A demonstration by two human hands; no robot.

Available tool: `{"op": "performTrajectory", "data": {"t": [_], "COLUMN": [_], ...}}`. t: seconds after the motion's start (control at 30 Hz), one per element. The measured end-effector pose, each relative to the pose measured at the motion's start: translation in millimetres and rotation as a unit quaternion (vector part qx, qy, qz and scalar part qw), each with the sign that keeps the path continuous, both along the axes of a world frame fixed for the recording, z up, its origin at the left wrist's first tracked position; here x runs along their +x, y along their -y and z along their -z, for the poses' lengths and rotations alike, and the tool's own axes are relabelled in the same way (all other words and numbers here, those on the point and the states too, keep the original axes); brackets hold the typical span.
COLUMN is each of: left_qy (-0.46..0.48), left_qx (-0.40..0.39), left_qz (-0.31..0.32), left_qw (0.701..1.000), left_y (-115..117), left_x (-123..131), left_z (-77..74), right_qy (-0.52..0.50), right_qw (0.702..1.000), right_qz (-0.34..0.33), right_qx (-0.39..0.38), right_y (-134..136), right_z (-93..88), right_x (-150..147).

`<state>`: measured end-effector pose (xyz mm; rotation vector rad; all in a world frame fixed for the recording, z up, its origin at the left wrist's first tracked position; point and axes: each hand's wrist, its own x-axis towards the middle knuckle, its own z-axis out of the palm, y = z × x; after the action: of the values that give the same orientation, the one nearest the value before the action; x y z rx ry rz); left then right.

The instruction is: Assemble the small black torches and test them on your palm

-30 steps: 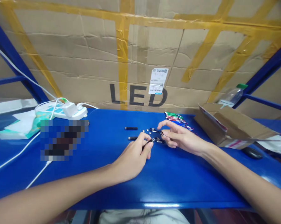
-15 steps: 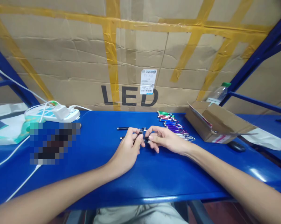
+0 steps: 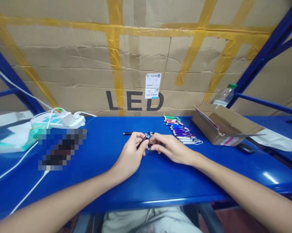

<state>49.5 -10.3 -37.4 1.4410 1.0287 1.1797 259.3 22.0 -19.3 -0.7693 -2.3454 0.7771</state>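
Between pinched hands [image 3: 130, 153] [image 3: 171, 147], black tube [image 3: 142, 141]

This is looking like a small workshop or stockroom corner. Behind the blue surface [image 3: 175, 181], a huge cardboard wall [image 3: 82, 71] is rising, with yellow tape [image 3: 114, 64] criss-crossing it, and big black "LED" letters [image 3: 129, 101] and a printed label [image 3: 150, 87] showing. Blue metal posts [image 3: 264, 61] are framing both sides. Shiny coloured tubes [image 3: 181, 131] are lying grouped by colour near an open cardboard box [image 3: 215, 138], while a power strip [image 3: 80, 122] is sitting at the left.
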Motion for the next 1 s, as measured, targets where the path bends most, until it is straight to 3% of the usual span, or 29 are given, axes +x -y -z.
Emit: {"op": "performTrajectory", "data": {"t": [0.1, 0.2, 0.43, 0.6, 0.8, 1.0], "left_qy": [0.007, 0.017, 0.035, 0.031, -0.004, -0.05], "left_qx": [-0.017, -0.024, -0.024, -0.014, -0.022, 0.045], "left_qz": [0.001, 0.007, 0.023, 0.033, 0.024, 0.037], "left_qw": [1.0, 1.0, 0.999, 0.999, 0.999, 0.997], "left_y": [-0.3, -1.8, -0.6, -0.7, -6.8, -6.8], "left_x": [-0.4, -1.1, -2.0, -3.4, -10.5, -16.0], "left_z": [-1.4, -1.3, -4.5, -7.0, -10.6, -20.1], "right_qy": [0.051, 0.086, 0.081, 0.065, 0.046, 0.003], "right_qw": [0.993, 0.985, 0.986, 0.989, 0.992, 0.994], "right_qz": [-0.035, -0.05, -0.035, -0.053, -0.017, 0.035], "right_qx": [0.101, 0.137, 0.143, 0.121, 0.115, 0.101], "right_y": [0.8, 3.2, 6.2, 6.4, 2.2, -3.6], "right_z": [-0.9, -5.0, -17.2, -14.9, -12.0, -16.2], "right_x": [0.6, 0.5, 5.3, 2.5, 3.1, 7.8]}}
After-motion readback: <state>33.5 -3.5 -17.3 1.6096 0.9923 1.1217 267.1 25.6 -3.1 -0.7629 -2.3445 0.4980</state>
